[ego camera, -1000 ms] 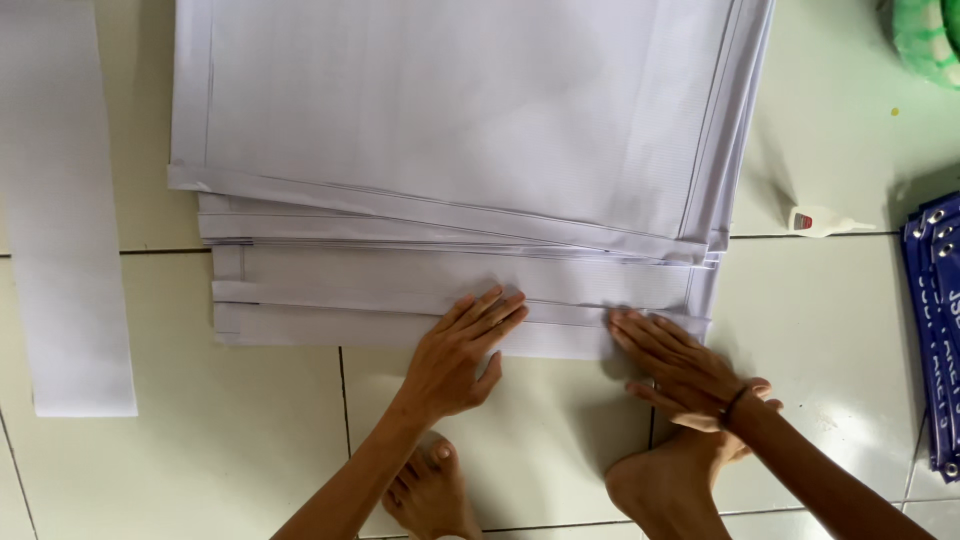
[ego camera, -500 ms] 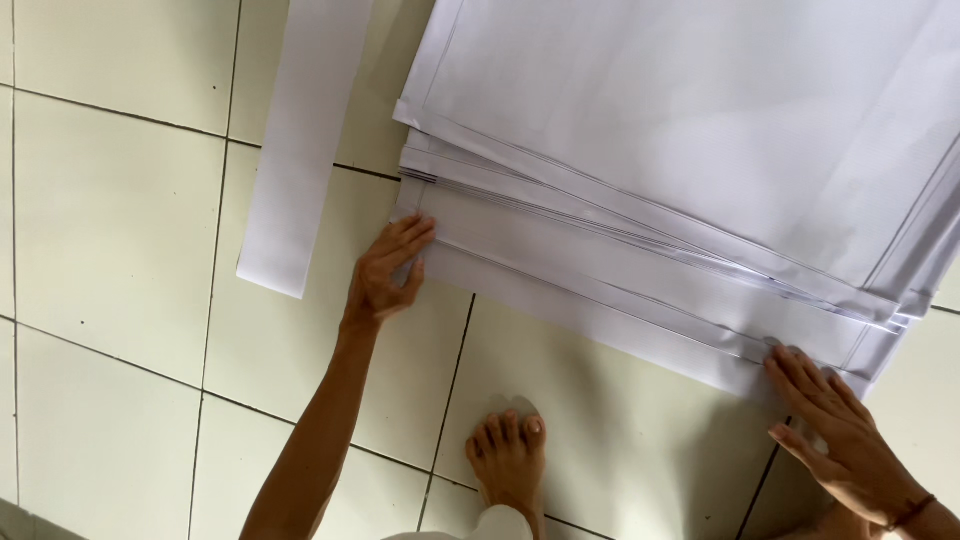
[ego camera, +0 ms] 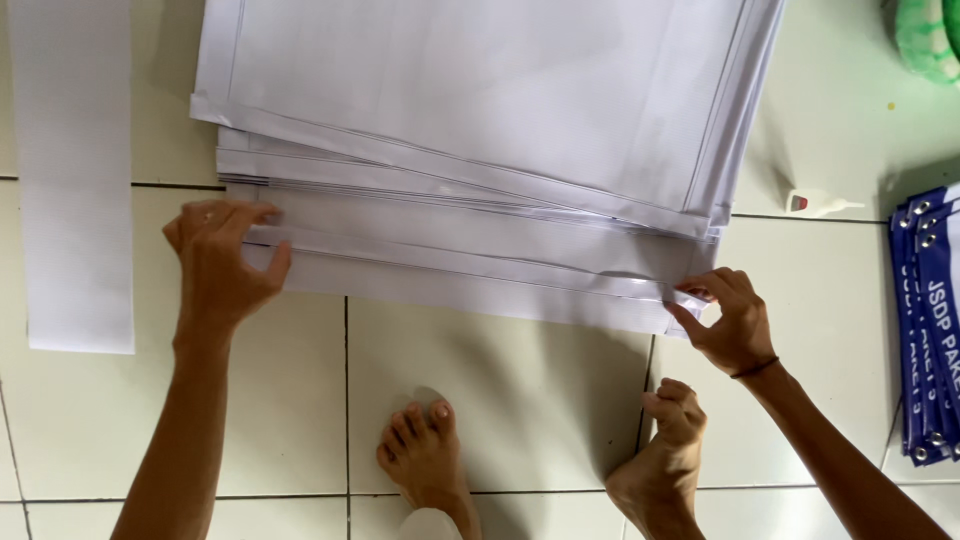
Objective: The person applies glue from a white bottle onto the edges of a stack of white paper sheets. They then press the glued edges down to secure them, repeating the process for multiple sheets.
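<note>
A fanned stack of large white sheets (ego camera: 480,130) lies on the pale tiled floor (ego camera: 500,400). My left hand (ego camera: 220,265) pinches the left end of the lower sheets' folded edge, thumb under and fingers on top. My right hand (ego camera: 728,320) pinches the same edge at its right corner. Both hands are closed on the paper edge (ego camera: 450,262). My two bare feet, the left foot (ego camera: 425,460) and the right foot (ego camera: 665,460), rest on the tiles just below the stack.
A long white paper strip (ego camera: 75,170) lies on the floor at the left. A small white glue bottle with a red cap (ego camera: 815,203) lies right of the stack. Blue banners with metal eyelets (ego camera: 925,320) are piled at the right edge. Something green (ego camera: 925,35) sits top right.
My hands, once close together at the stack's middle, have spread to its two ends and now pinch the edge. The view has swung back and levelled over the stack.
</note>
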